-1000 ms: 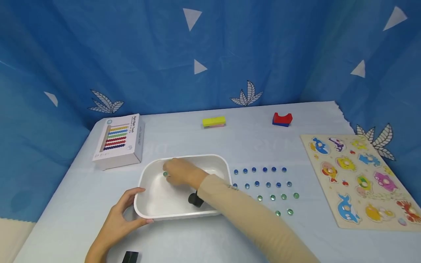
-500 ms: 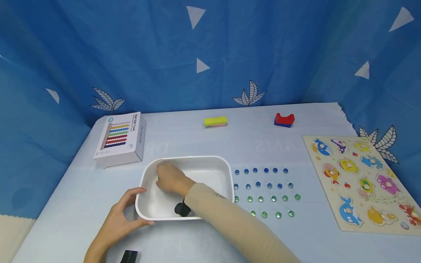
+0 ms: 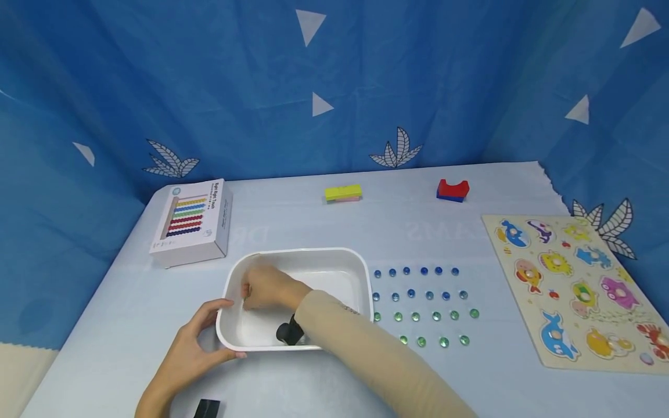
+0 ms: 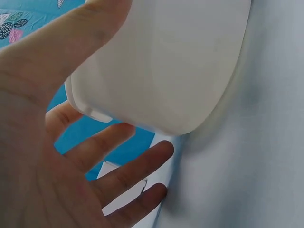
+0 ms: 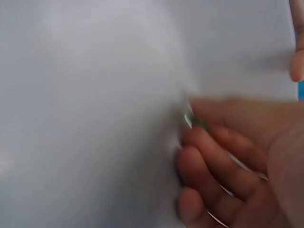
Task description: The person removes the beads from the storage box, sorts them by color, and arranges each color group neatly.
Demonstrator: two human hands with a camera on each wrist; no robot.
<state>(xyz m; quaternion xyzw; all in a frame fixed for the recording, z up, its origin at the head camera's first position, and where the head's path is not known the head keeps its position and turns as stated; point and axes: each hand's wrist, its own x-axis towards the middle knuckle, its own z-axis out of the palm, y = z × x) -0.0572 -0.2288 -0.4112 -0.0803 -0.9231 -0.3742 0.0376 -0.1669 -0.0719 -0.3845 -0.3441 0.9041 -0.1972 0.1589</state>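
A white plastic tray (image 3: 334,261) stands on the table in the head view. At its near-left corner my left hand (image 3: 190,348) holds the tray, the thumb along the near side and the index finger at the left rim. The left wrist view shows the other fingers (image 4: 135,171) spread below the tray wall. Inside the tray's left part is my right hand (image 3: 269,287). In the right wrist view its thumb and index finger pinch a small green glass bead (image 5: 199,123), mostly hidden and blurred.
Rows of blue beads (image 3: 411,294) and green beads (image 3: 436,316) lie right of the tray. A wooden animal puzzle (image 3: 567,290) is farther right. An abacus box (image 3: 190,220) stands back left; yellow blocks (image 3: 342,193) and red-blue blocks (image 3: 452,190) sit at the back.
My right hand has moved left and slightly nearer inside the tray with the green bead, and the sleeve now uncovers more green beads. My left hand keeps its hold on the tray.
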